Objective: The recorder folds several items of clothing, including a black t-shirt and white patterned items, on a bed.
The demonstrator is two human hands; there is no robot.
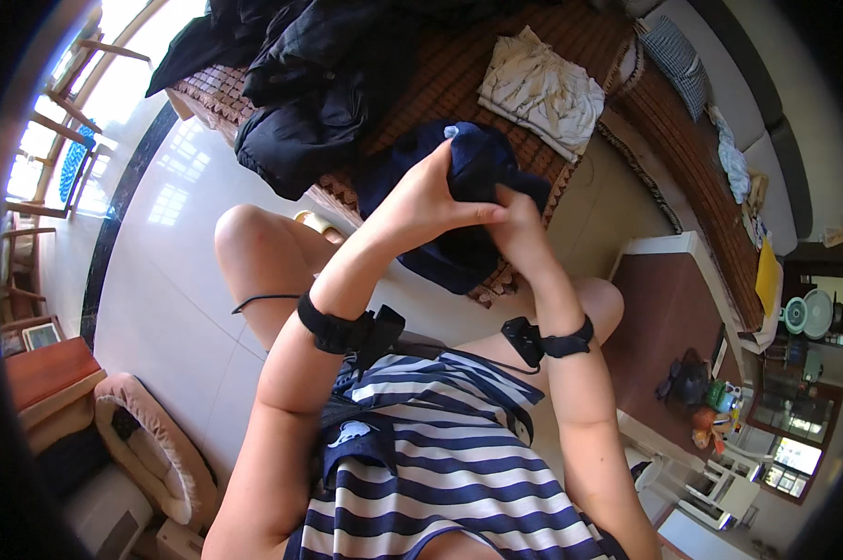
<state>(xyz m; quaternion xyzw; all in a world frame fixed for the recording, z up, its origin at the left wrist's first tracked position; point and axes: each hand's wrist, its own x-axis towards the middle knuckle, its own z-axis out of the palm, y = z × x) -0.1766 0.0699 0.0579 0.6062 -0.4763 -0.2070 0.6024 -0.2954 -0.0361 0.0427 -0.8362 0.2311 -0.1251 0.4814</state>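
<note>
A dark navy garment (488, 150) hangs bunched between my two hands, its lower folds dropping over the near edge of the mat-covered seat. My left hand (421, 199) grips it with the thumb stretched toward the right. Close beside that thumb, my right hand (520, 227) pinches another part of the cloth, its fingers partly hidden in the folds. A small pale patch shows at the garment's top. Behind it lies a folded cream garment (540, 91) on the brown woven mat (439, 87). Black clothes (309, 105) are heaped to the left.
A brown-topped table (663, 301) with several small items stands at the right. Farther right is a long sofa (701, 189) with a striped cushion (673, 66). A plush pet bed (152, 448) rests on the tiled floor (162, 294) at lower left. Wooden chairs (61, 150) stand beyond.
</note>
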